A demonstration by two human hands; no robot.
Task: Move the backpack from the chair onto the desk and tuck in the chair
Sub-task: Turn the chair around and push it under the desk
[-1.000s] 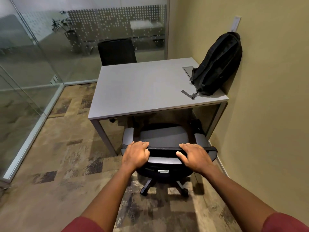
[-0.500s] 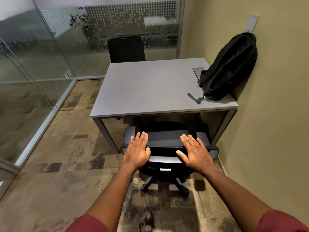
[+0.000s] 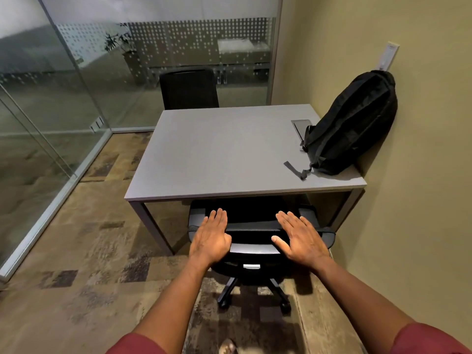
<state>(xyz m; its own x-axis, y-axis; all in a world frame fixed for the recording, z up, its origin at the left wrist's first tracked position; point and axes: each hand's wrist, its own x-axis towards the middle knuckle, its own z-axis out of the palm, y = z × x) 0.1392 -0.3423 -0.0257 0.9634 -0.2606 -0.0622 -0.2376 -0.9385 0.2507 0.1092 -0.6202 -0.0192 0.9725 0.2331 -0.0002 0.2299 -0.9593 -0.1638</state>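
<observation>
Both my hands have come off the chair [image 3: 255, 249] back: a second ago they were curled over its top edge, and now my left hand [image 3: 210, 238] and right hand [image 3: 301, 241] are flat, fingers spread, holding nothing, low in the centre of the frame. The seat sits under the desk [image 3: 217, 154], so the tuck looks finished. The backpack [image 3: 353, 126] stands at the right of the frame, on the desk's corner, leaning against the wall.

No legible text anywhere (labels unreadable); none
</observation>
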